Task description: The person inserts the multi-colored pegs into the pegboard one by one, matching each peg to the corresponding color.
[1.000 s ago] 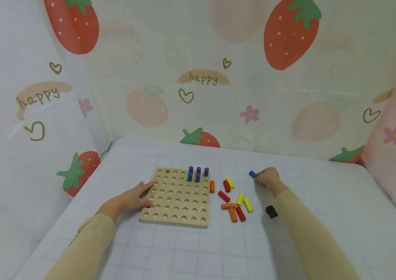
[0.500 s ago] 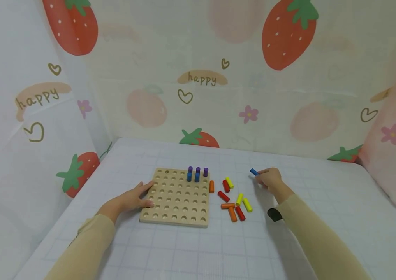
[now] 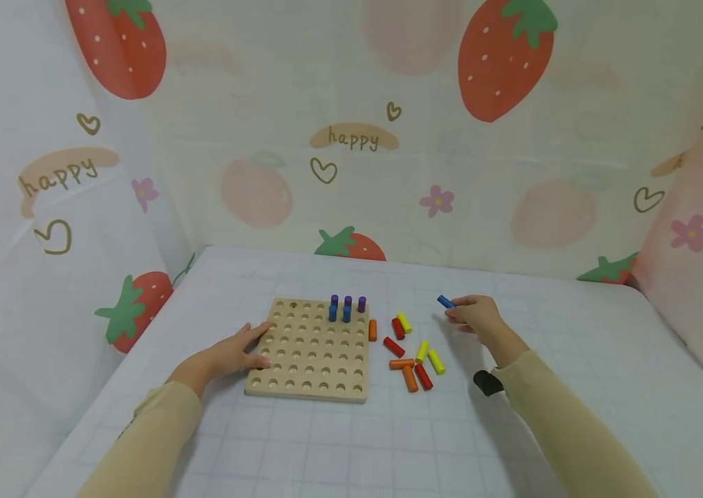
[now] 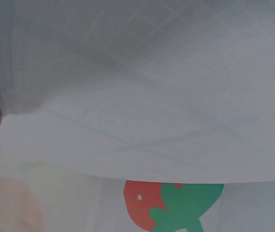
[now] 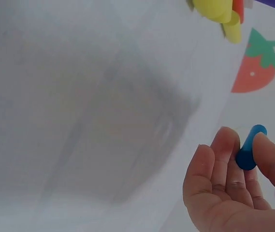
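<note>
1. The right hand (image 3: 477, 316) pinches a blue peg (image 3: 446, 301) between thumb and fingers. Thumb and fingers are nearly together, with only the peg between them; one end juts out past the fingertips, away from the palm.
2. The left hand (image 3: 229, 353) spreads over the left edge of the pegboard (image 3: 320, 387), thumb well apart from the fingers. Thumb and a fingertip rest on the wood; how the remaining fingers lie I cannot tell.
3. The right wrist view shows the peg's rounded side against the thumb and the other fingers curving behind it, detail too small in the head view. Yellow, red and purple shapes are cut off at its top edge.
4. The left wrist view has just part of a digit at its left border, plus white cloth and a printed strawberry (image 4: 173, 203); the board shows in the head view alone.
5. Standing in the board are three purple pegs (image 3: 348, 302) and two blue pegs (image 3: 347, 315).
6. Lying right of it on the table (image 3: 301, 449) are three orange pegs (image 3: 410, 379), three red pegs (image 3: 424, 377) and three yellow pegs (image 3: 436, 362). One orange peg lies just beside the board's right edge.
</note>
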Demonstrator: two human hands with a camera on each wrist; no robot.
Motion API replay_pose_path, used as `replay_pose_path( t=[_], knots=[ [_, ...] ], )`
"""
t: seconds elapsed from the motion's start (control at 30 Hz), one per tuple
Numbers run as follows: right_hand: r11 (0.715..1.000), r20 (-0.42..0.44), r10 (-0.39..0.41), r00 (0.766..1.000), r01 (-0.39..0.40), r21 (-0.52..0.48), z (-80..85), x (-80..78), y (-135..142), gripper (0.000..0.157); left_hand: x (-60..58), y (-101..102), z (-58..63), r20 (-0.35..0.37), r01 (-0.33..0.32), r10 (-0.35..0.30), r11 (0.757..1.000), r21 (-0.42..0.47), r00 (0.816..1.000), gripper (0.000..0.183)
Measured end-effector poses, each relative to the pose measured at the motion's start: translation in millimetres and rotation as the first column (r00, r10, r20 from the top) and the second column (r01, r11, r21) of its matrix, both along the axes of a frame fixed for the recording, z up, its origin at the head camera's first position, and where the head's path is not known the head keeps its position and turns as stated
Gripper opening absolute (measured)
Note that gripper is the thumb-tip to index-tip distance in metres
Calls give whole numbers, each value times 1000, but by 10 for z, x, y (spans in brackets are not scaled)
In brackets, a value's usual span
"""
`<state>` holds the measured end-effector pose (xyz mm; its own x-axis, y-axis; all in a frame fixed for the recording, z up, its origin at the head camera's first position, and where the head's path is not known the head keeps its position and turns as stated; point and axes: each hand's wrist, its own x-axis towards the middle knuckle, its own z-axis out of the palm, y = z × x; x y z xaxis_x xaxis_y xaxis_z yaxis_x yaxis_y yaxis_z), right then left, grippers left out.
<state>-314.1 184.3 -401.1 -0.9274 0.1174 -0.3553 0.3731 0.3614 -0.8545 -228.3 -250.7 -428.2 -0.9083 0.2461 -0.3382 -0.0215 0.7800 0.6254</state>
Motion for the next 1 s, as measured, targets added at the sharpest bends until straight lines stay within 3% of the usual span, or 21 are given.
replay_pose_path(
  t=[0.37, 0.67, 1.0],
  knots=[
    [991, -54, -8, 998, 1, -134, 10, 58, -55, 39, 3, -1, -6, 4, -2, 2, 1000, 0, 1000, 91],
    [968, -85, -69, 994, 46, -248, -20, 80, -184, 44, -11, -11, -16, 0, 5, -5, 1000, 8, 1000, 91],
    [967, -106, -30, 994, 2, -256, -48, 97, -333, 41, -10, -14, -22, -2, 4, -4, 1000, 10, 1000, 91]
  ],
)
